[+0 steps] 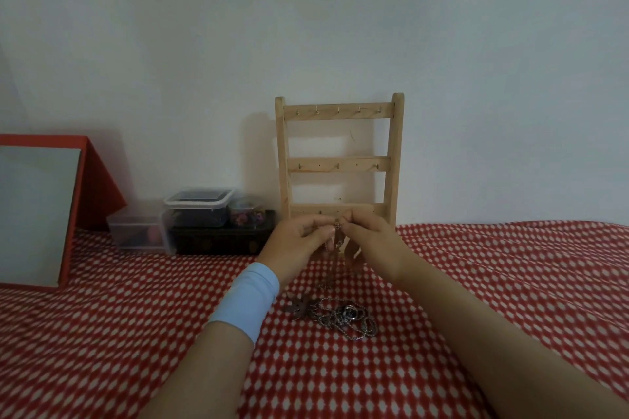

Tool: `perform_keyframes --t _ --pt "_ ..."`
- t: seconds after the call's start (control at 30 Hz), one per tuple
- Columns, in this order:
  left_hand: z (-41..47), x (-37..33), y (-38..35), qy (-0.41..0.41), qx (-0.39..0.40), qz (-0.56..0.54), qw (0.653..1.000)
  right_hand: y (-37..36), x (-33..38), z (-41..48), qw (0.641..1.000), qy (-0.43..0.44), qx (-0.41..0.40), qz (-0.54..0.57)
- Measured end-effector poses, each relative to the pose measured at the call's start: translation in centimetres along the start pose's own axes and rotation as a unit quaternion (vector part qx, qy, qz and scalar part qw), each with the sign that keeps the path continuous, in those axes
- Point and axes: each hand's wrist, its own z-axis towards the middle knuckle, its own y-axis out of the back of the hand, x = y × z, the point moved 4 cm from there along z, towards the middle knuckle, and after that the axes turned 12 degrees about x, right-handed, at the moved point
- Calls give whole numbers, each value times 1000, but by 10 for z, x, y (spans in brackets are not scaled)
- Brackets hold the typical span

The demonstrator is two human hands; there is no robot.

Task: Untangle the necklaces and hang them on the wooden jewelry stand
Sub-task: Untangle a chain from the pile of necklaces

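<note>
A wooden jewelry stand with three hooked rails leans against the white wall; its hooks are bare. In front of its lowest rail my left hand and my right hand meet, and both pinch a thin necklace with a small reddish piece between the fingertips. Its chain hangs down between my hands to the bed. A tangled pile of silver chains with a dark star-shaped pendant lies on the cloth below my wrists.
The surface is a red cloth with white dots. To the left of the stand sit clear plastic boxes, a small jar of beads and a dark case. A red-framed mirror stands at far left.
</note>
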Motion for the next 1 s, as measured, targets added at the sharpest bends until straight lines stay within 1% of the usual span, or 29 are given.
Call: perform_keyframes --t 0.03,0.13,0.2,0.3,0.37,0.47,0.57,0.7,0.77,0.83,0.87,0.93,1.0 --pt "0 0 1 -6 1 -13 1000 0 0 0 1000 1 -2 0" --pt "-2 -1 5 -9 -33 11 999 3 -2 2 1000 -2 -20 -8" --pt "-1 -1 4 -6 -36 48 998 7 -5 3 996 10 -56 -64" --pt "3 2 3 3 -19 109 994 12 -2 3 977 68 -112 -169" --pt "3 2 3 1 -15 140 990 12 1 1 968 89 -114 -204" --pt "2 -2 2 -4 -9 209 978 9 6 -1 952 104 -97 -270" --pt "0 -4 2 -4 1 261 965 10 8 1 948 109 -85 -285" --pt "1 -3 4 8 -13 279 960 9 6 2 959 86 -75 -258" --pt "2 -1 6 22 -18 219 975 8 7 2 970 80 -70 -218" --pt "0 1 10 40 -16 118 992 8 9 2 987 63 -48 -141" --pt "-1 2 10 48 -16 88 995 7 9 1 994 54 -27 -91" --pt "-2 3 9 50 -16 86 995 5 10 0 999 45 9 -12" --pt "0 0 6 38 -20 101 994 1 8 0 998 33 33 40"
